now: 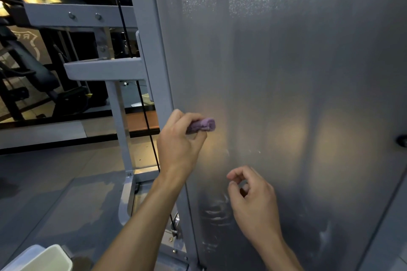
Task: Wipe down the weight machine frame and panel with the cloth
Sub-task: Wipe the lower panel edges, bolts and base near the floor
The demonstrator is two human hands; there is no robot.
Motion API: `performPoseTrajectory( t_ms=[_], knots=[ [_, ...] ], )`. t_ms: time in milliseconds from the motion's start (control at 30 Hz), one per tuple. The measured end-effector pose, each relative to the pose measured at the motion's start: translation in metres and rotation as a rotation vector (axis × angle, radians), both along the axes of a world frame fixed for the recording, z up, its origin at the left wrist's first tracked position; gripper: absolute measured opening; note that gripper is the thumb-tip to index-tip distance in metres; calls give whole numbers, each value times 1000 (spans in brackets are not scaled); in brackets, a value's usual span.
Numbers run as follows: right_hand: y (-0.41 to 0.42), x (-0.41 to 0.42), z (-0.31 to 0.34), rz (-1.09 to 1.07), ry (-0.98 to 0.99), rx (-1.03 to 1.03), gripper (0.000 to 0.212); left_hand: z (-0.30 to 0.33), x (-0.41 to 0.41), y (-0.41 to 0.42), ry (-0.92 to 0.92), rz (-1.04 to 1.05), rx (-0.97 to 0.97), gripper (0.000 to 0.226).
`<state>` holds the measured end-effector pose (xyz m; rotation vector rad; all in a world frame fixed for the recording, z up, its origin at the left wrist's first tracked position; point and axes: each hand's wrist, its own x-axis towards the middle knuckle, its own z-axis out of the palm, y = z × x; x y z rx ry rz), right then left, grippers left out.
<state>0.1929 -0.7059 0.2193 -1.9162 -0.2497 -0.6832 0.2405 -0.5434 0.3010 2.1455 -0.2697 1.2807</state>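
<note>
A small purple cloth (202,125), bunched into a wad, is held against a tall, frosted grey panel (286,72) near its left edge. Pale smears mark the panel lower down. Grey-painted metal frame (154,50) uprights and crossbars border the panel's left side.

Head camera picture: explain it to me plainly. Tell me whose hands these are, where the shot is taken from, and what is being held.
There is one picture, taken by a camera worn on a person's head, looking forward and down, so the two bare arms reaching in from below are that person's own. The big grey frosted sheet filling the right side is the panel of a gym weight machine; the painted grey bars beside it are its frame. The left hand pinches a small bunched purple cloth at the panel's left edge. The right hand holds nothing; its fingers are loosely curled near the panel. Pale smears show lower on the panel. A whitish bin sits at bottom left.
</note>
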Motion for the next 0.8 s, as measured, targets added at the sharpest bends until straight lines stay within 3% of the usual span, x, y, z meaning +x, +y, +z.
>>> performPoseTrajectory(
  t_ms=[167, 433, 567, 800],
  knots=[
    [0, 2, -1, -10, 10, 8, 24, -30, -3, 0, 40, -19, 52, 20],
    [0, -1, 1, -2, 12, -15, 26, -112, -16, 0, 330, -24, 222, 16],
    [-4, 0, 2, -26, -7, 4, 26, -98, -10, 1, 291, -18, 225, 13],
    [-8, 1, 2, -31, 1, 14, 24, -10, -4, -12, 45, 16, 90, 13]
  ],
)
